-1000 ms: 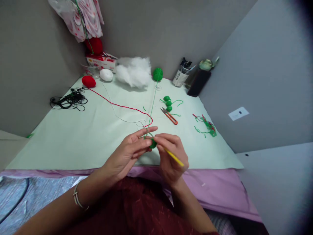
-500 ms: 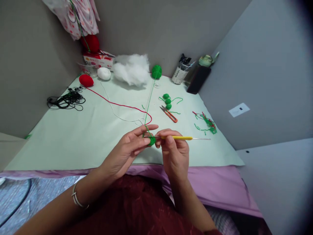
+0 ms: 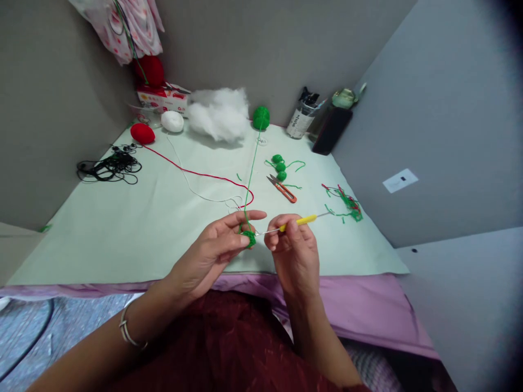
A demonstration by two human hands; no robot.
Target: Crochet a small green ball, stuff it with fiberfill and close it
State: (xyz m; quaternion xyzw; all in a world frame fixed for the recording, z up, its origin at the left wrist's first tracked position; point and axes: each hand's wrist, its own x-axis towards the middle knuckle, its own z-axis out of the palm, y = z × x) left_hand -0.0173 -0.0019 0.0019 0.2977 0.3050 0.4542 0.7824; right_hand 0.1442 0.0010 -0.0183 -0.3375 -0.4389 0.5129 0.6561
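Between the thumb and fingers of my left hand [image 3: 218,239] is pinched a small green crochet piece [image 3: 249,238], its far side hidden by the fingers. Green yarn [image 3: 250,182] runs from it over my raised left index finger to a green yarn ball [image 3: 261,117] at the back. My right hand [image 3: 295,242] grips a crochet hook [image 3: 309,219] by its yellow handle. The hook's thin metal shaft points left, its tip at the right edge of the green piece. Whether the tip is inside a stitch I cannot tell.
Orange thread snips [image 3: 283,190] lie beyond my right hand, near small green crocheted balls [image 3: 280,167]. Yarn scraps [image 3: 350,206] sit at right. Red yarn [image 3: 196,173] and white yarn trail across the table. Behind are white stuffing [image 3: 220,114], a pen cup [image 3: 300,120] and a dark phone [image 3: 333,130].
My right hand has shifted slightly right, and the hook has tilted, its tip now lower and drawn back to the right. The green piece has moved slightly left and down in my left hand.
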